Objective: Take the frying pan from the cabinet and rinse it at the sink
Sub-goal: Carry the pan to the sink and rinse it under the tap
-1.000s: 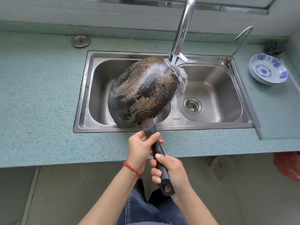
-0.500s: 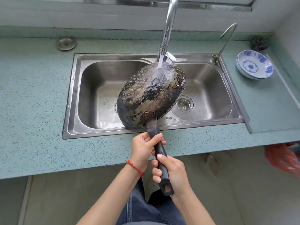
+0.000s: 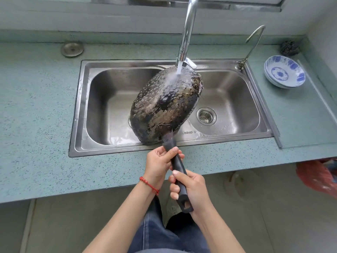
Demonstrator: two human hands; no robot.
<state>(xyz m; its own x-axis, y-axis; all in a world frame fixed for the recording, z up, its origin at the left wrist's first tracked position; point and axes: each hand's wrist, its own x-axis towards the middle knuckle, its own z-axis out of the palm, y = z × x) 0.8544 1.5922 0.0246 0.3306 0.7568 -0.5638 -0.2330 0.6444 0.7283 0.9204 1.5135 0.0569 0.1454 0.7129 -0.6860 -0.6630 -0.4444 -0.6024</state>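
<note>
A blackened frying pan point(image 3: 164, 106) is held bottom-up and tilted over the divider of a double steel sink point(image 3: 80, 106). Water runs from the tall chrome tap point(image 3: 187, 30) onto the pan's far upper edge and spreads over its scorched underside. My left hand point(image 3: 160, 165), with a red cord at the wrist, grips the black handle point(image 3: 179, 172) near the pan. My right hand point(image 3: 191, 190) grips the same handle lower down, close to its hanging hole. The pan's inside faces away and is hidden.
A speckled green counter point(image 3: 36, 125) surrounds the sink. Blue-and-white bowls point(image 3: 284, 73) are stacked at the right, a dark scourer point(image 3: 290, 48) behind them. A thin second tap point(image 3: 253, 42) rises at the sink's right corner. A metal drain cover point(image 3: 72, 49) lies back left. The right basin's strainer point(image 3: 206, 116) is exposed.
The pan has shifted under the stream, so water now hits its upper underside instead of its right rim. Both hands keep the same grip on the handle.
</note>
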